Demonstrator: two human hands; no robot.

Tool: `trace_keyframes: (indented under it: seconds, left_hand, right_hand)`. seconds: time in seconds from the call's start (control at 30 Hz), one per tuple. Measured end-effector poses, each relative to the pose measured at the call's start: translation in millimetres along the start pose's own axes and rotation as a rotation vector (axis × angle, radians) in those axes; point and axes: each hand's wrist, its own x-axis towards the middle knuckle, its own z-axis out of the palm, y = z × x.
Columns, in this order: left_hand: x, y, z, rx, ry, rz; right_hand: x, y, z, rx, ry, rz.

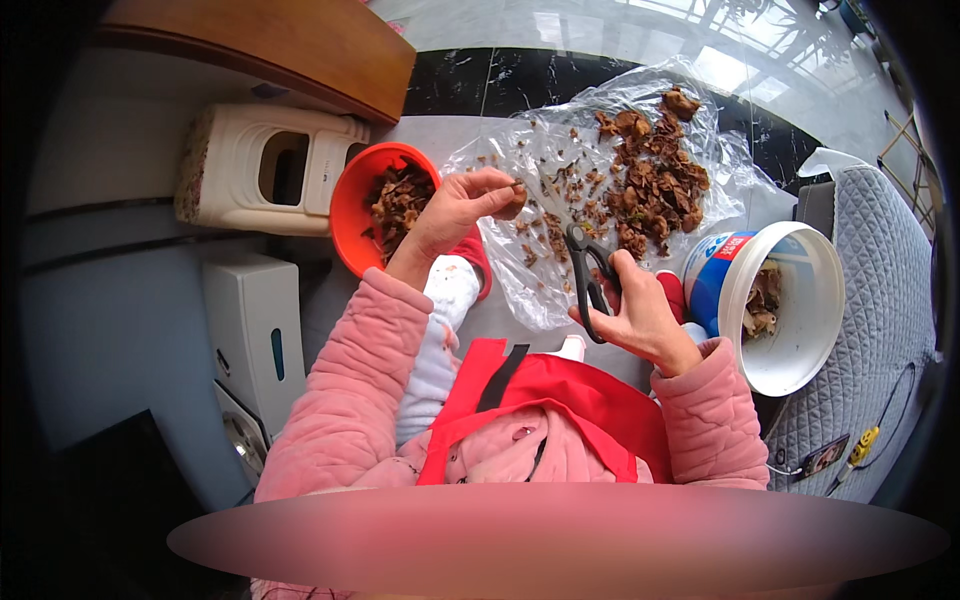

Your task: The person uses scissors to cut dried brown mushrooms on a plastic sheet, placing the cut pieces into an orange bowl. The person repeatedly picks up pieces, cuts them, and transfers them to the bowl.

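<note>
My left hand (pixel 461 210) pinches a small brown dried piece (pixel 511 204), which looks like a dried mushroom, between thumb and fingertips. My right hand (pixel 641 307) holds black-handled scissors (pixel 589 277), their blades pointing up and left toward that piece; how far the blades are apart is hard to tell. Beyond the hands a clear plastic sheet (pixel 517 289) lies on the floor, bearing a heap of brown dried pieces (pixel 652 172) and scattered scraps. An orange-red bowl (pixel 346 210) with more brown pieces stands left of my left hand. To the right, a white plastic bucket (pixel 810 360) contains paler scraps.
Beige plastic stools (pixel 232 165) and a wooden furniture edge (pixel 300 52) are at the left, above a white box-shaped thing (pixel 251 322). A quilted grey cover (pixel 870 300) at the right bears a phone (pixel 823 456) and a cable with a yellow part (pixel 864 444).
</note>
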Motion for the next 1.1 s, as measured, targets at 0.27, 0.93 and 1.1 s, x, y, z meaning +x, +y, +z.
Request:
trace_keyframes:
  seconds: [0.27,0.93,1.1]
  left_hand:
    - [8,-6,7,-0.060,-0.049,-0.040]
    - [30,-20,20,-0.056,-0.120,-0.209]
    - [40,-25,-35,-0.391,-0.072,-0.129]
  right_hand:
    - [1,6,2,-0.044,-0.024,0.019]
    - [-7,38,9,0.261,0.010,0.094]
    - [-1,42,2,0.477,0.022,0.202]
